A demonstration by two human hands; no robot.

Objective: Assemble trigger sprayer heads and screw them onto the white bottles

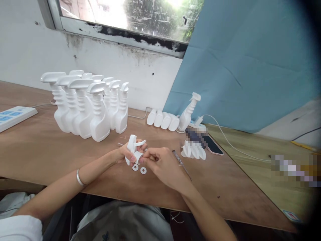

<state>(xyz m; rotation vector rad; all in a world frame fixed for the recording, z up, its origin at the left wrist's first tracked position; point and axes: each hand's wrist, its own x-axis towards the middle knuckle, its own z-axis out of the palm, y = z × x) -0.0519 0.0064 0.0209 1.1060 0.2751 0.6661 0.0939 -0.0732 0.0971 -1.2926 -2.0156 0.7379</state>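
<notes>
From the person's head, one camera looks forward and down at the left hand [123, 153] and right hand [162, 166], quite near.

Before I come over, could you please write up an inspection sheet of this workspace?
Surface: brown tabletop, with small dark marks near its right front.
Job's things: white spray head in hand; two washers on the table; upright spray bottles, mostly grouped at left.
Clutter: phone near the right edge, slim pen-like tool; some items blurred.
Hands: left hand grips the spray head; right hand is at its collar, grip unclear.
Cables: white cable runs from a plug toward the far right; another leaves the left power strip.
Surroundings: window with stained frame, blue sheet beside it.
</notes>
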